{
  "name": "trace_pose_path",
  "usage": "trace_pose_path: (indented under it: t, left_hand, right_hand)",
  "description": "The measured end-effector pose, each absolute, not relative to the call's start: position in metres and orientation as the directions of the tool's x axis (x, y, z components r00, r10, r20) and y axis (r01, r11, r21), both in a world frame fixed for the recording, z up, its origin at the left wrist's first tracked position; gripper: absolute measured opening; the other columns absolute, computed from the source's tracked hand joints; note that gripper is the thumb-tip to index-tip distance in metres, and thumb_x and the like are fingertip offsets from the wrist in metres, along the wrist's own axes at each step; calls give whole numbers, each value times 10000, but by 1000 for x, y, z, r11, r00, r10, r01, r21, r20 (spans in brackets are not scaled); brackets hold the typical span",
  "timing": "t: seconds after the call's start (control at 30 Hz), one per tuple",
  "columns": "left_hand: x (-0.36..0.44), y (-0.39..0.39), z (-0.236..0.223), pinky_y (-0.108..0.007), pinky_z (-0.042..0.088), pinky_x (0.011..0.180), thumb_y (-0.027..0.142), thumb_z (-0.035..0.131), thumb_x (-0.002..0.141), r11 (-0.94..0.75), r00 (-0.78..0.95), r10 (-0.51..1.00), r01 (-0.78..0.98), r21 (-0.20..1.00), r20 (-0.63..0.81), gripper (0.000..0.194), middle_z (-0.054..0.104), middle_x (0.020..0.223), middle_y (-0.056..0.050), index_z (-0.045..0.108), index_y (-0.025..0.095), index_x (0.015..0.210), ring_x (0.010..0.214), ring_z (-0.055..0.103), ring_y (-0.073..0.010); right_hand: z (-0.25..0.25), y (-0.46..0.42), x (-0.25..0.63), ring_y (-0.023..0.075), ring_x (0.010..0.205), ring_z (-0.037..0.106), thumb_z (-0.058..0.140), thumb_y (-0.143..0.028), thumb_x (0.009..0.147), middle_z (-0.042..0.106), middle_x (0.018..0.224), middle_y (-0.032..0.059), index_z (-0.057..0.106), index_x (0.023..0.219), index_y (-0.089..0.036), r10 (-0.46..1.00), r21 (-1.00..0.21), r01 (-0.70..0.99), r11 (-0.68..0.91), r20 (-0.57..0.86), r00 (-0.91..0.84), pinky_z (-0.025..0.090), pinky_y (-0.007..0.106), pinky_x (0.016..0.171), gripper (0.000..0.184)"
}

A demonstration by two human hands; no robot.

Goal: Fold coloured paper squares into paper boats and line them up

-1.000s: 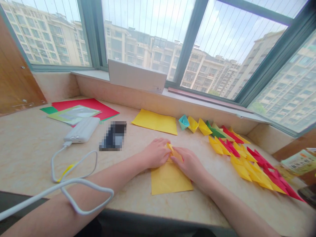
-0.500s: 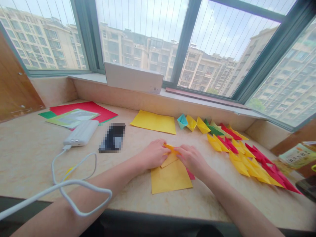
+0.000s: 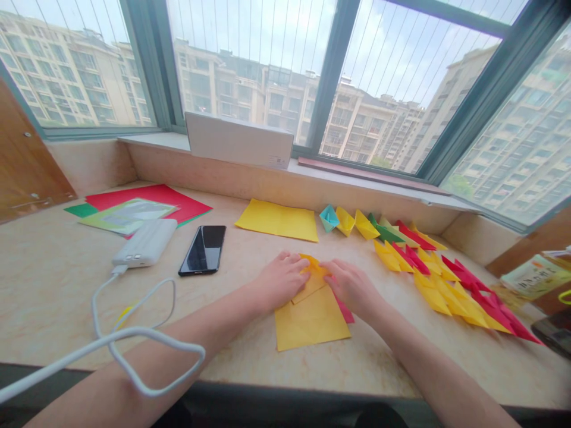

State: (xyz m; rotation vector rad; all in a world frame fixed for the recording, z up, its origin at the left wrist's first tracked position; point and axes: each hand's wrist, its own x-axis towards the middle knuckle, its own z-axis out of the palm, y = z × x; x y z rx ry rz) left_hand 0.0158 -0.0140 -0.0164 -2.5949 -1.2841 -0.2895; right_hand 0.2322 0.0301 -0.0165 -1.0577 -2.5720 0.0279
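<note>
My left hand (image 3: 284,280) and my right hand (image 3: 353,286) meet at the middle of the counter over a partly folded yellow paper (image 3: 308,289). The left fingers press on its left edge, with the tips curled toward the top. Opposite them, the right thumb and fingers pinch its upper right corner. A small folded flap shows between the fingertips; its exact folds are partly hidden. Beneath lies a flat yellow sheet (image 3: 312,327), and a red sheet (image 3: 345,307) peeks out at its right side, by my right wrist.
Folded paper boats (image 3: 439,291) in yellow, red, green and blue stand in rows to the right. A yellow sheet (image 3: 276,220) lies behind my hands. Leftward are a black phone (image 3: 203,249), a white power bank (image 3: 145,242) with a looped cable (image 3: 147,333), and red paper (image 3: 178,199).
The raised top edge of the folded yellow paper now lies lower and flatter. My left fingers have spread over it a little, and the right hand has moved slightly outward.
</note>
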Motion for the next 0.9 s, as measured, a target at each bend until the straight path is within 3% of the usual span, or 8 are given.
trace_pose_path:
  t: [0.3, 0.37, 0.5, 0.77, 0.9]
  left_hand:
    - [14, -10, -19, -384, 325, 877, 239, 544, 944, -598, 583, 776, 801, -13, 241, 140, 722, 946, -25, 679, 207, 924, 978, 607, -235]
    - [10, -9, -17, -375, 328, 870, 270, 578, 927, -617, 597, 766, 787, 11, 237, 126, 730, 984, -26, 676, 216, 986, 990, 617, -235]
    - [0, -12, -10, -356, 318, 886, 284, 577, 935, -697, 672, 709, 713, 72, 213, 282, 703, 1164, -19, 618, 290, 1214, 1088, 603, -224]
    - [-5, -15, -2, -366, 310, 943, 316, 485, 984, -709, 697, 704, 701, 76, 137, 305, 662, 1244, -26, 618, 376, 1252, 1125, 581, -232]
    - [-4, -13, -7, -372, 311, 967, 347, 460, 996, -707, 693, 703, 704, 61, 161, 312, 658, 1240, -34, 612, 380, 1266, 1126, 576, -231]
  right_hand:
    - [-21, 35, 236, 192, 805, 640, 581, -153, 844, 687, 870, 33, 589, 888, -194, 769, -463, 618, 636, 306, -561, 486, 308, 732, 61]
    - [-21, 37, 238, 187, 797, 626, 588, -167, 838, 678, 870, 29, 591, 901, -194, 761, -486, 595, 641, 302, -573, 478, 306, 730, 69]
    - [-21, 40, 241, 168, 729, 592, 575, -162, 832, 655, 817, 9, 590, 897, -197, 767, -530, 575, 624, 273, -581, 462, 292, 688, 75]
    - [-8, 36, 246, 167, 771, 604, 593, -74, 775, 656, 855, 14, 618, 819, -192, 741, -546, 556, 627, 197, -643, 478, 294, 713, 128]
    - [-7, 38, 250, 184, 890, 641, 598, -99, 836, 685, 994, 40, 701, 928, -213, 671, -537, 491, 686, 205, -712, 507, 328, 830, 179]
